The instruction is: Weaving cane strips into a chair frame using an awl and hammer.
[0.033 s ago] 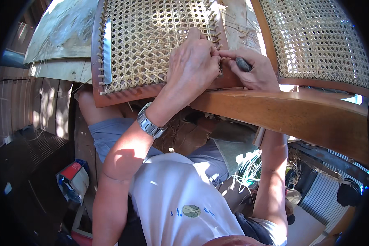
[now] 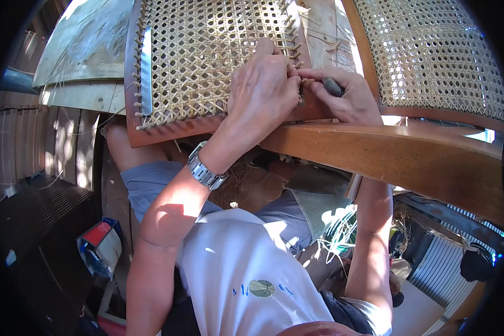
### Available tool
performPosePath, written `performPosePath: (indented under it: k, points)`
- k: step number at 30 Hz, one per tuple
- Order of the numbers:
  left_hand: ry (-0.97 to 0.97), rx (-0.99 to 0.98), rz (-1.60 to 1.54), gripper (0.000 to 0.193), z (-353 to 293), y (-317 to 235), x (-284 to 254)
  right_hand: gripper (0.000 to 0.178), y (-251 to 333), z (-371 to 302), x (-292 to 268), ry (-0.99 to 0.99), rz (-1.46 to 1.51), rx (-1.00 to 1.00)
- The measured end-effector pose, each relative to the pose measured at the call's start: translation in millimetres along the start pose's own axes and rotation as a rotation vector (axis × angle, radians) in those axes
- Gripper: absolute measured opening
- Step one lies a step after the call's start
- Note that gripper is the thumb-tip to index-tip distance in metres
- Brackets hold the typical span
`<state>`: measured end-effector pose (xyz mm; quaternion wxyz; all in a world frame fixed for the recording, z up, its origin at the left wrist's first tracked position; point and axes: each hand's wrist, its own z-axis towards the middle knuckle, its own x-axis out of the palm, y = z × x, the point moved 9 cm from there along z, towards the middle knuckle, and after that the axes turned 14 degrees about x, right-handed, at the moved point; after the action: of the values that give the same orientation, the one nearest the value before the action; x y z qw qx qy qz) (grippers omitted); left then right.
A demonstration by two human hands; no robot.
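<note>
From my distant post I had the right hand (image 2: 354,99) curled around a dark, rounded handle (image 2: 333,87), its fingertips just beside those of the left hand (image 2: 265,87), near the close right corner of the woven cane panel (image 2: 190,73); whether the left fingers pinched anything I could not tell, and the panel sat within its reddish-brown wooden frame (image 2: 171,134)

The head-mounted fisheye camera, left unit of a side-by-side pair, looks steeply down from above the wearer's white printed shirt (image 2: 235,252), which occupies the near lower field. The view extends forward to a tan woven-cane panel (image 2: 190,67) in a red-brown wooden frame (image 2: 173,133), cropped at the upper edge.
</note>
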<state>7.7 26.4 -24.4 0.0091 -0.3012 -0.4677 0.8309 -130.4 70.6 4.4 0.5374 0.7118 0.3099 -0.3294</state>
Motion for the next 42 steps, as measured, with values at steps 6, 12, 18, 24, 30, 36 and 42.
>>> performPosePath:
  k: [6,12,18,24,30,36,42]
  points:
    - [-0.025,0.009,-0.04,0.016,-1,-2,-1,0.029,-16,-8,13,0.226,0.386,0.344]
    - [-0.053,0.04,-0.017,0.013,0,-3,-5,0.028,-21,-8,14,0.158,0.434,0.282]
    - [-0.037,0.063,-0.019,0.014,2,-3,-2,0.043,-25,-17,-44,-0.239,0.672,0.402]
    - [-0.03,0.037,-0.06,0.017,6,3,-3,0.048,6,12,-87,-0.382,1.185,-0.262]
    - [-0.06,0.008,-0.071,0.015,0,4,-8,0.048,48,29,-58,-0.309,1.136,-0.332]
    - [-0.107,0.06,-0.064,0.012,0,-3,-13,0.048,45,41,-36,-0.218,1.098,-0.279]
    - [-0.067,0.012,-0.057,0.014,1,0,-10,0.048,50,37,-26,-0.215,0.992,-0.344]
